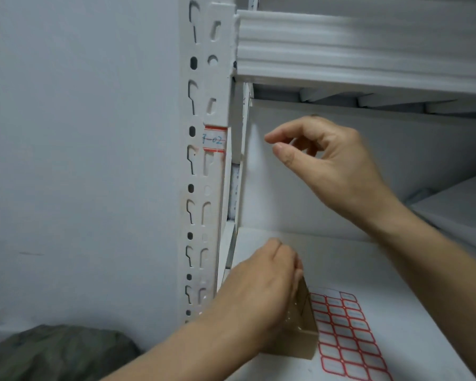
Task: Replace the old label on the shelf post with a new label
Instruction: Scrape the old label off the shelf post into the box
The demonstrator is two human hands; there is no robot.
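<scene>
The white slotted shelf post point(197, 215) stands left of centre. On it is stuck an old label point(215, 140) with red borders and blue writing "7-02". My right hand point(327, 160) hovers to the right of that label, apart from it. Its thumb and forefinger point toward the post with a small gap and nothing visible between them. A sheet of red-bordered blank labels point(346, 334) lies on the lower shelf point(341, 259). My left hand point(261, 287) grips the top of a small brown cardboard box point(300, 334) that stands at the sheet's left edge.
A white ribbed shelf beam point(341, 45) runs overhead to the right of the post. A plain wall point(80, 133) fills the left side. A dark green bundle point(58, 353) lies at the bottom left. White boxes point(456, 207) sit at the far right.
</scene>
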